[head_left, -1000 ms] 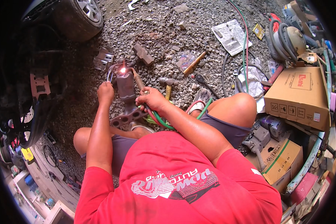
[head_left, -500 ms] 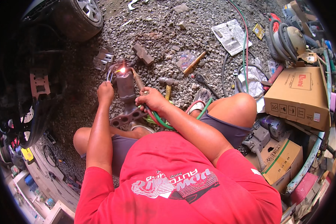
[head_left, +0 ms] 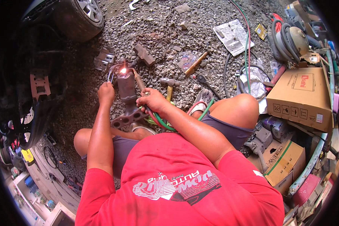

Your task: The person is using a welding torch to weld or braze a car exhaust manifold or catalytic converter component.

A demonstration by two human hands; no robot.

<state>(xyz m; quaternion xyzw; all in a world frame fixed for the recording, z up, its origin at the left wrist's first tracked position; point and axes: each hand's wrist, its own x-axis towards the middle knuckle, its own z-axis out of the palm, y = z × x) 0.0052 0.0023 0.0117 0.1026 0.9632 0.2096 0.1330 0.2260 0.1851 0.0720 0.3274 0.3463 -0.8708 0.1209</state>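
Between my bare legs stands a rusty exhaust manifold (head_left: 127, 89) with a can-shaped upper section, its flange with round ports at the bottom. A bright glow (head_left: 123, 70) burns at its top rim. My left hand (head_left: 106, 92) is closed round slim silvery pliers (head_left: 110, 76), whose far end reaches the glowing rim; what they grip there is lost in the glare. My right hand (head_left: 153, 101) is wrapped round a gas torch (head_left: 139, 81) with its tip bent toward the same rim. Red and green hoses (head_left: 164, 125) trail from the torch under my right forearm.
A hammer (head_left: 170, 87), a ratchet (head_left: 208, 86) and a rusty metal block (head_left: 144, 55) lie on the gravel ahead. Cardboard boxes (head_left: 301, 94) and coiled grey hose (head_left: 286, 41) crowd the right. A car wheel (head_left: 79, 20) and dark car parts stand at left.
Both hands, the torch and the manifold stay almost where they were. The glow at the rim looks slightly different, with less yellow streak beside it.
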